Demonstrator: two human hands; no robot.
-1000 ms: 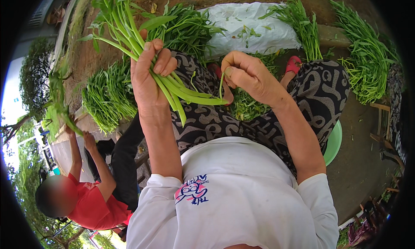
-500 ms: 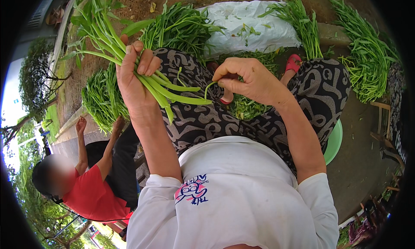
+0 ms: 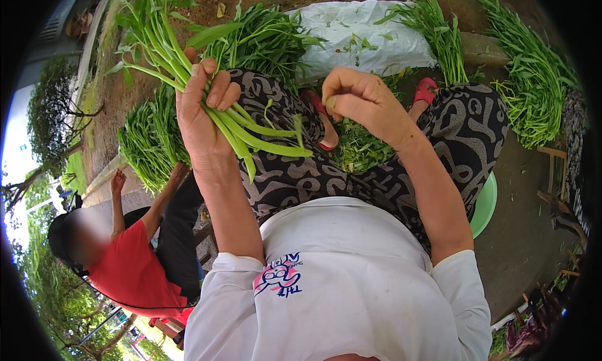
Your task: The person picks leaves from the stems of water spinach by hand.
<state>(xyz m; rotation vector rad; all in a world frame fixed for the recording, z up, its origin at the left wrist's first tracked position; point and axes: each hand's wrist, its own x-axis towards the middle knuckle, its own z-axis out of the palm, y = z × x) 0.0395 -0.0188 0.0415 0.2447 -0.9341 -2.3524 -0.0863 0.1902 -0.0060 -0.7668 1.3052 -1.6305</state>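
My left hand (image 3: 205, 113) is wrapped round a small bunch of water spinach (image 3: 164, 51), with the leaves pointing up and left and the pale cut stem ends reaching right over my lap. To the right of those ends my right hand (image 3: 373, 110) is closed, thumb against curled fingers, with nothing showing in it. A blurred green scrap (image 3: 298, 133) hangs apart from that hand, over the stem ends. Below and between my legs, trimmed leaves and stems (image 3: 357, 149) lie in a loose heap.
Beyond my knees is a white plastic sack (image 3: 354, 38) with scraps on it. Bundles of greens (image 3: 260, 41) lie beside it, more greens (image 3: 527, 79) at far right. A green basin (image 3: 484, 207) is by my right thigh. A person in red (image 3: 135, 270) sits at left.
My right hand has moved slightly up and right, and the thin stem it pinched is out of its fingers. My left hand and the bunch have shifted a little right.
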